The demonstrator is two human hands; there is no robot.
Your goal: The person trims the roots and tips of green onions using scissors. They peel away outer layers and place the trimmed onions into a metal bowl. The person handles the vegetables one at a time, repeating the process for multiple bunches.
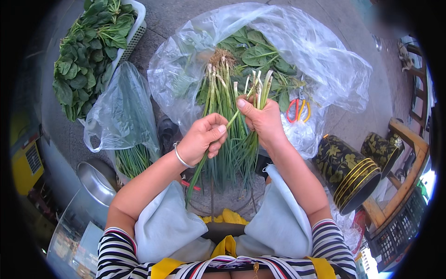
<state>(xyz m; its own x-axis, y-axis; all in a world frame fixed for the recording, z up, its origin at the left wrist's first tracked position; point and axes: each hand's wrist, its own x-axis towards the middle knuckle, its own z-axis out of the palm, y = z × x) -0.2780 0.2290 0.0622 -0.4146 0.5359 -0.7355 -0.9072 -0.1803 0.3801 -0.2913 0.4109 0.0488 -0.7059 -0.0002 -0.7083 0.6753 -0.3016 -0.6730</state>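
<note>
My right hand [263,120] grips a small bunch of trimmed scallions [259,92], their white cut ends pointing up and away from me. Between the fingers of my left hand [209,134] runs a single scallion [231,120], whose upper end reaches the right hand and whose green leaves trail towards my knee. Under and behind both hands lies a larger bundle of scallions [217,90] with brown roots [223,57] still on. It rests on leafy greens [259,54] in a spread clear plastic bag [306,42]. Scissors with red and yellow handles [298,110] lie right of my right hand.
At upper left, leafy greens [87,59] overhang a white plastic basket [134,36]. Below it, a clear bag [122,104] partly covers more green stalks [134,160], near a metal basin [97,181]. Patterned black buckets [345,167] lie tipped beside a wooden frame [404,174] on the right.
</note>
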